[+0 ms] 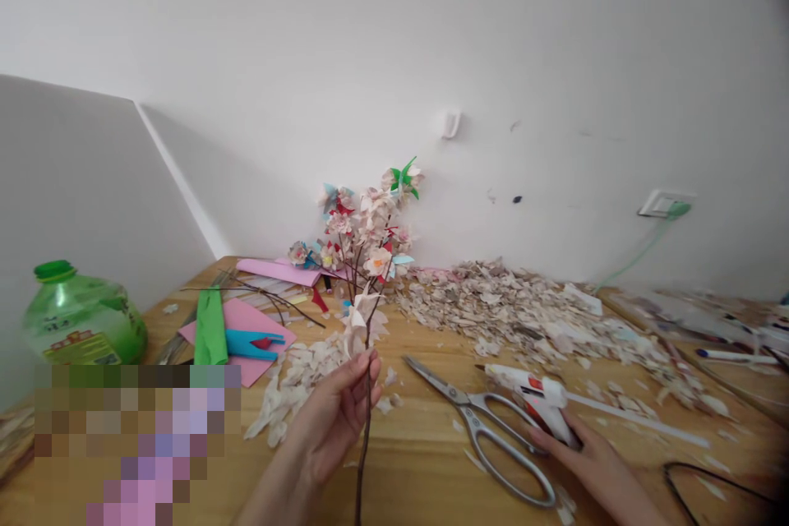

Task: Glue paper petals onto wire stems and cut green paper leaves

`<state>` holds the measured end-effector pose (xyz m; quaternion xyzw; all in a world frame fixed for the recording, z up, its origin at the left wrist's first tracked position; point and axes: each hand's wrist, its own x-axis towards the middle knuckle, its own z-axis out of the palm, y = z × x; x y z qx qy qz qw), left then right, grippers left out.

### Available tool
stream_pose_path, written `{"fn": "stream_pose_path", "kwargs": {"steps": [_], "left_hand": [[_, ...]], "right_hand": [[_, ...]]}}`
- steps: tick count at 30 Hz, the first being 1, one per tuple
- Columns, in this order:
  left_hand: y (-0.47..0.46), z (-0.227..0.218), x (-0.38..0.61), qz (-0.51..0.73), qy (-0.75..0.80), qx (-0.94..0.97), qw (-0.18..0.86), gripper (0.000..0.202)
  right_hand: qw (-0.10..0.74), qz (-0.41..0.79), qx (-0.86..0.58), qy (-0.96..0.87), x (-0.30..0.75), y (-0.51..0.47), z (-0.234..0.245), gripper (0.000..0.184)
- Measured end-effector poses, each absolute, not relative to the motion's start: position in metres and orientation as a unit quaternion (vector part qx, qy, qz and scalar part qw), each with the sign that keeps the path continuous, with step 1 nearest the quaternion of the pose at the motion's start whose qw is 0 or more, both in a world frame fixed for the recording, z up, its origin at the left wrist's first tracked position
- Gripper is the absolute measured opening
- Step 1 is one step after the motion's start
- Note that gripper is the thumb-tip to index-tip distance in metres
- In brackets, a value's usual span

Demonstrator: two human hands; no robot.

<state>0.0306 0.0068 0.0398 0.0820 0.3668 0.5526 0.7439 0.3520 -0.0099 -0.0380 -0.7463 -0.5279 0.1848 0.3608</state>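
My left hand [345,399] is closed around a thin brown twig [363,452], held nearly upright. Pale petals [357,320] cluster on the twig just above my fingertips. Behind it, the twig overlaps a bunch of branches with pale petal flowers [377,261] and bits of red, blue and green paper, so I cannot tell where it ends. At the lower right my right hand [583,452] grips the handle of a white hot glue gun [523,382], its nozzle pointing left and a glue stick [641,419] poking out the back. Scissors [474,411] lie between my hands.
Dried petals [493,304] are heaped along the wall, with a smaller pile [296,378] left of my hand. Green paper [210,329], blue paper [246,343] and pink paper [240,312] lie left. A green bottle [83,316] stands far left; a black cable [708,468] curls at lower right.
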Motion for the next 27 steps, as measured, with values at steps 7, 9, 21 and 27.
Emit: {"fn": "stream_pose_path", "kwargs": {"steps": [7,9,21,27], "left_hand": [[0.011,0.035,0.029,0.539,0.364,0.098,0.754,0.010],[0.011,0.034,0.029,0.537,0.359,0.105,0.756,0.009],[0.012,0.029,0.029,0.541,0.353,0.095,0.758,0.007],[0.012,0.030,0.028,0.542,0.355,0.083,0.757,0.009]], "right_hand": [[0.459,0.208,-0.688,-0.523,0.320,-0.007,0.001,0.034],[0.472,0.249,-0.672,-0.514,0.302,-0.010,0.024,0.032],[0.251,0.316,-0.599,-0.692,0.215,0.003,0.098,0.040],[0.254,0.313,-0.595,-0.696,0.207,0.011,0.098,0.040]]}}
